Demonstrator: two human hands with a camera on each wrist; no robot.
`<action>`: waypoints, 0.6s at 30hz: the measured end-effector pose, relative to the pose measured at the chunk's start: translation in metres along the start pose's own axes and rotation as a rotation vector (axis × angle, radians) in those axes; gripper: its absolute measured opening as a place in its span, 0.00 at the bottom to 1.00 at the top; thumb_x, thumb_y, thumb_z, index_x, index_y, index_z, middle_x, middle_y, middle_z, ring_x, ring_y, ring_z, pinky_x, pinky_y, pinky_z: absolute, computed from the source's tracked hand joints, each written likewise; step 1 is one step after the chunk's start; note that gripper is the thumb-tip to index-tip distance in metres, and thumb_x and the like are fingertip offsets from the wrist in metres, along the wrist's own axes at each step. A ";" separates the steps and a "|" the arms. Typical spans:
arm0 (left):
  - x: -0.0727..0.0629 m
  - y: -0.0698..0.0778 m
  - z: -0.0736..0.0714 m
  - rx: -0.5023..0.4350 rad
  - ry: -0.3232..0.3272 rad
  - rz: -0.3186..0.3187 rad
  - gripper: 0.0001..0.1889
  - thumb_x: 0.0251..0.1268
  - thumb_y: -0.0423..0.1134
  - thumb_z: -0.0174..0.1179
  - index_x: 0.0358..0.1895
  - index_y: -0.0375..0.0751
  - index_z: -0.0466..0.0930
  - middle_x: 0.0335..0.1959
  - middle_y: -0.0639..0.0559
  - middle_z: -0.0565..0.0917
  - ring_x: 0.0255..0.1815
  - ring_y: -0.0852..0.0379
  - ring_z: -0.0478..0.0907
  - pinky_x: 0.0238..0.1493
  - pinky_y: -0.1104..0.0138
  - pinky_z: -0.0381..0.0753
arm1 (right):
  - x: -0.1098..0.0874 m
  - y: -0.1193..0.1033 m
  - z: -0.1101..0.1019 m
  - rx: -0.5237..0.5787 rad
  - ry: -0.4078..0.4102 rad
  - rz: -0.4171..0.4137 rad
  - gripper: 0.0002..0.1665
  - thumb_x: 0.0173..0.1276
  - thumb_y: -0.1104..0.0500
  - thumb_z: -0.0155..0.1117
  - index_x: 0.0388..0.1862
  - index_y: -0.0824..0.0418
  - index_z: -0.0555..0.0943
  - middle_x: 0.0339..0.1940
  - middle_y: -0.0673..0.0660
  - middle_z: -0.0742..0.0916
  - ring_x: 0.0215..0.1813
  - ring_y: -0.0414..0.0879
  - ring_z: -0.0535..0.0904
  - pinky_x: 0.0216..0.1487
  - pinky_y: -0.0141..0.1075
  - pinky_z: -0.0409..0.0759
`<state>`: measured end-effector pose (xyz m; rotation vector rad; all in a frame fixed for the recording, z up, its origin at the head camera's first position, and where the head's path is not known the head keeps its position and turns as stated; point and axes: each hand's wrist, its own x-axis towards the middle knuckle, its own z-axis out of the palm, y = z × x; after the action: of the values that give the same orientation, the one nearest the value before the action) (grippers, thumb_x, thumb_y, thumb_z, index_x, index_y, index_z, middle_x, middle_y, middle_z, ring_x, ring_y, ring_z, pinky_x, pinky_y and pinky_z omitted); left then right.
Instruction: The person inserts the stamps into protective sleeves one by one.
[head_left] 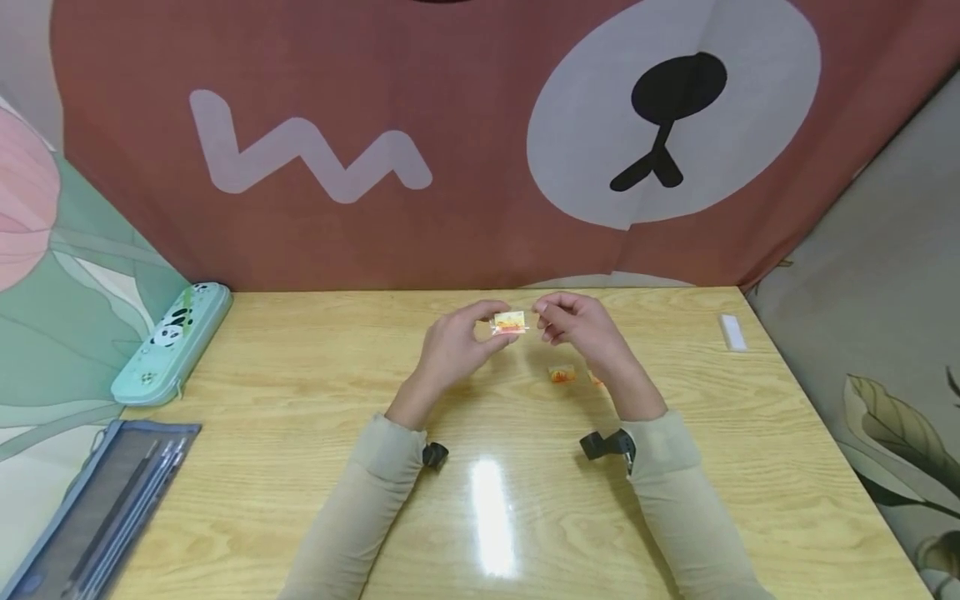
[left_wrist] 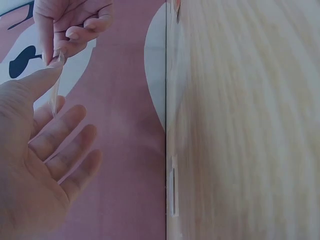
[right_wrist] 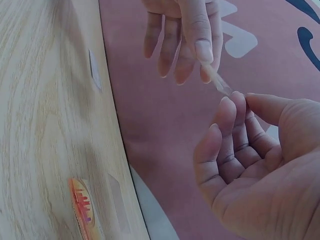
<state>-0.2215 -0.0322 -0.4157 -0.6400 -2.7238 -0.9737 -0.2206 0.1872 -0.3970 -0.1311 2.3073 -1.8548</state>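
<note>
My left hand (head_left: 459, 343) pinches a small yellow-and-red packet in clear wrap (head_left: 510, 322) between thumb and forefinger, held up over the table. In the left wrist view the packet (left_wrist: 55, 97) is seen edge-on, and the other left fingers spread loosely. My right hand (head_left: 581, 329) faces it from the other side, thumb and forefinger pinched together at the clear wrapper's end (right_wrist: 222, 85). Below on the table lies an orange-yellow packet (head_left: 562, 374) with red print. A second such packet (head_left: 596, 379) is partly hidden behind the right wrist.
On the left lie a mint pencil case (head_left: 174, 343) with panda pictures and a mesh zip pouch (head_left: 112, 508) holding pencils. A small white block (head_left: 733, 332) sits near the right edge of the wooden table (head_left: 300, 375). A printed cloth (head_left: 480, 233) hangs behind the table.
</note>
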 end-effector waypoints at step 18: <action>0.007 -0.005 -0.003 0.039 -0.051 -0.081 0.22 0.64 0.56 0.68 0.61 0.60 0.83 0.61 0.57 0.85 0.57 0.50 0.84 0.38 0.56 0.86 | -0.010 0.000 -0.035 -0.145 0.046 -0.012 0.23 0.77 0.45 0.60 0.55 0.63 0.82 0.36 0.50 0.85 0.39 0.47 0.84 0.45 0.36 0.87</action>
<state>-0.2304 -0.0353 -0.4143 -0.5584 -2.8260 -0.9312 -0.2175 0.2221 -0.3889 -0.1229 2.4771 -1.7122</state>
